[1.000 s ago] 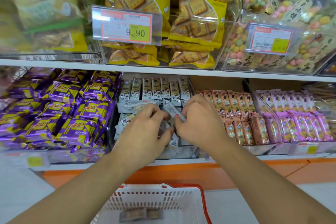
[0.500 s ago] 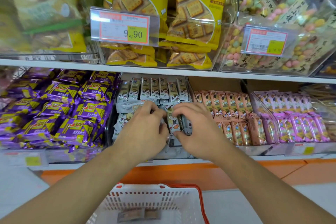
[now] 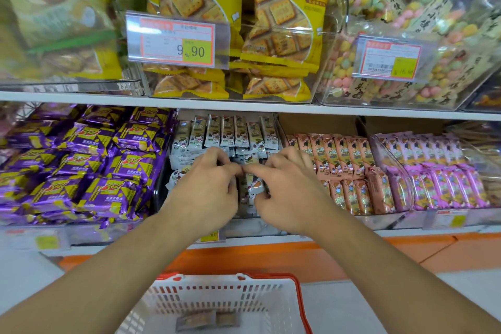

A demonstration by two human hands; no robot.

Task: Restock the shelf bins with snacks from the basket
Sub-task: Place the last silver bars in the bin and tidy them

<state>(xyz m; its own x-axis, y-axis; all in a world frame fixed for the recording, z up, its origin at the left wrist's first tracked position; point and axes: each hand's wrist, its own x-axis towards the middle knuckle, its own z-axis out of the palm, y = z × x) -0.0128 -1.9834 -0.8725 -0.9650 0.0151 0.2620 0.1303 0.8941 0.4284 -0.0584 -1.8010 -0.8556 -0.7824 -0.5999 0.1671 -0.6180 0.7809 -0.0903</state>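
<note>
The shelf carries a price tag reading "9.90" over yellow cracker bags. Below, the left hand and right hand pinch white snack packs in the middle bin; the basket sits underneath.

Loose snack pack now upright — hands closer.

grey-white snack packets stand upright in the middle shelf bin; white basket below.
</note>
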